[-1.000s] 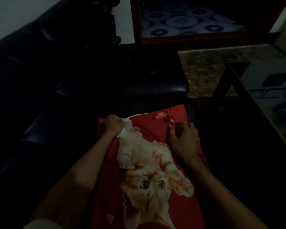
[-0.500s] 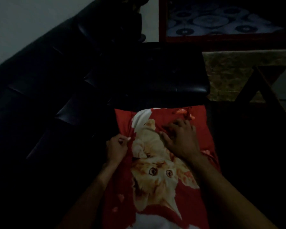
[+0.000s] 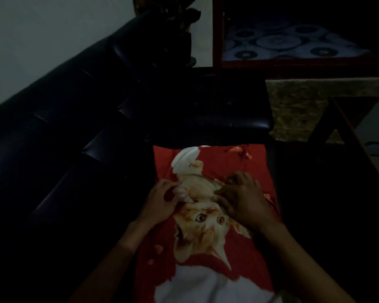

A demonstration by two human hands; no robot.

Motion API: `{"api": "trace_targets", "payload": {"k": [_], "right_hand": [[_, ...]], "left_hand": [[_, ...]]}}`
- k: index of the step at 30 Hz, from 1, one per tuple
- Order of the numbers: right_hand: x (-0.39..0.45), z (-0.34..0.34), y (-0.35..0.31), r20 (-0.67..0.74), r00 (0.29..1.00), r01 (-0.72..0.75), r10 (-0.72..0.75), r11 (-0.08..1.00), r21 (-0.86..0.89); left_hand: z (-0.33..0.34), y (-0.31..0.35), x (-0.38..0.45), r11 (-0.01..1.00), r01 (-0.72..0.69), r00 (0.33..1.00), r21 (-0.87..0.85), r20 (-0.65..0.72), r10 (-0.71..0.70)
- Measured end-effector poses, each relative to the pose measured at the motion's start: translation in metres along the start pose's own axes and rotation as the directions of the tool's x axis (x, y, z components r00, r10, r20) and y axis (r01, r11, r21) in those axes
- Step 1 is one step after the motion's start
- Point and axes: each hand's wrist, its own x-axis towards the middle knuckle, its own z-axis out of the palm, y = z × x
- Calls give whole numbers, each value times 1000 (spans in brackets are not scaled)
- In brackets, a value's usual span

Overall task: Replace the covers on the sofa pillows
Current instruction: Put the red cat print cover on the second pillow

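On the sofa seat: red cat-print pillow cover (image 3: 208,226) lies flat along the black sofa (image 3: 59,136), its near end cut off by the frame edge.
Left hand (image 3: 162,202): at the cover's left edge, fingers curled, pinching a fold.
Right hand (image 3: 243,202): on the cover's right half, fingers bent, pressing; whether it grips cloth is lost in the dim light.
Change: both hands sit nearer the cat's face than half a second ago.
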Motion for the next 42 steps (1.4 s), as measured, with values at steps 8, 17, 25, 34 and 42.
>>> {"api": "trace_targets", "payload": {"k": [8,17,25,34,42], "right_hand": [[-39,-7,-31,-35,981,193,-190,978,78],[-64,-19,-18,-53,998,28,-22,991,129],[-94,-28,-43,-70,993,112,-98,966,234],[-113,-47,-42,-11,999,-26,30,967,254],[-175,-30,-53,151,925,-373,349,911,178]], "left_hand": [[2,8,-38,991,-134,977,-18,-168,129],[-15,39,-53,990,-127,990,-54,-72,123],[-16,65,-95,962,-267,964,-52,-28,265],[-23,79,-116,975,-217,976,40,4,217],[45,97,-136,989,-30,984,146,180,3]]}}
